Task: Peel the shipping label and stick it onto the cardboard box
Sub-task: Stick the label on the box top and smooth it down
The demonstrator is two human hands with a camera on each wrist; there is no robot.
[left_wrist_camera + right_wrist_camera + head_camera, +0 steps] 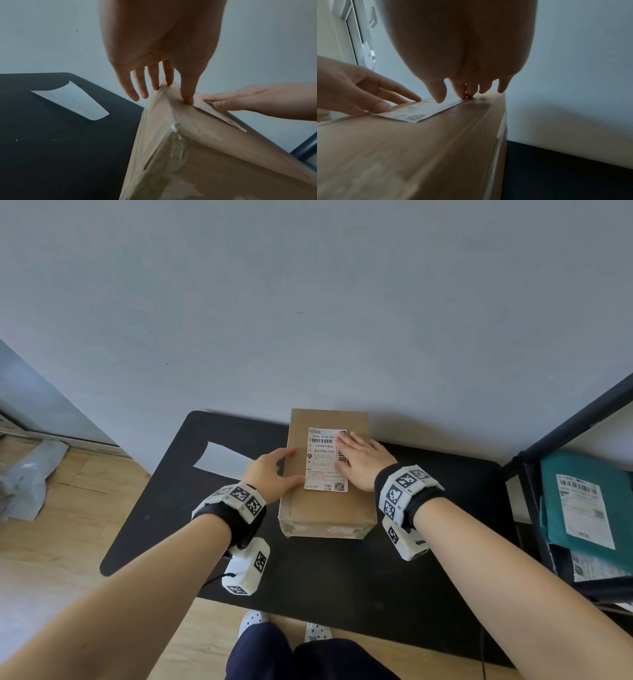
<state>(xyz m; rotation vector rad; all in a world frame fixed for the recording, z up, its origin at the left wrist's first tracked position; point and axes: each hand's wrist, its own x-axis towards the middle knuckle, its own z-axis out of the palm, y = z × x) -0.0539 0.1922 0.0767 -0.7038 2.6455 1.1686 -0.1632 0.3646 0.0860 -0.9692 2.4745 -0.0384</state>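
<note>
A brown cardboard box [329,508] lies on the black table [342,570], its far end at the wall. A white shipping label [323,463] with barcodes lies flat on the box top. My right hand [359,460] lies flat on the label's right side, fingers straight and pressing down [462,94]. My left hand [274,470] rests at the box's left top edge with straight fingers; its thumb touches the top near the label's left edge [188,100]. The peeled white backing sheet [222,458] lies on the table left of the box [72,100].
A dark metal shelf [565,440] stands at the right, holding a teal parcel [582,501] with its own label. Grey plastic bags [27,474] lie on the wooden floor at the left. The wall is just behind the table.
</note>
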